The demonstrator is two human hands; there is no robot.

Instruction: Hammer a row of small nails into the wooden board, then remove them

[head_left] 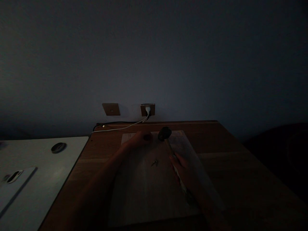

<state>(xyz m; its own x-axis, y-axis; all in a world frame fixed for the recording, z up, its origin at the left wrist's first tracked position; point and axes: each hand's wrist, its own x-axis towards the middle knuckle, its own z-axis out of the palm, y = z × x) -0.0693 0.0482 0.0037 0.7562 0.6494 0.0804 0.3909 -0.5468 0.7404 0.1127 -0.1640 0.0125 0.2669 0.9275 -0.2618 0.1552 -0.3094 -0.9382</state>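
Observation:
My right hand [183, 170] is wrapped round the handle of a mallet [164, 133], whose dark, rounded head points away from me. Under it lies a pale flat board [144, 195] on the wooden table. Near the board's far edge, my left hand [141, 139] is closed, its fingers curled inward; the dim light hides whatever they hold. A few small metal nails or screws [154, 162] lie loose on the board between my hands, touching neither of them.
The wooden table [231, 166] meets a wall with a socket [151, 109], a plugged-in white cable [120, 129] and another wall plate [111, 109]. On the left, a white table [48, 179] carries a dark round object [58, 147] and a flat box [18, 184].

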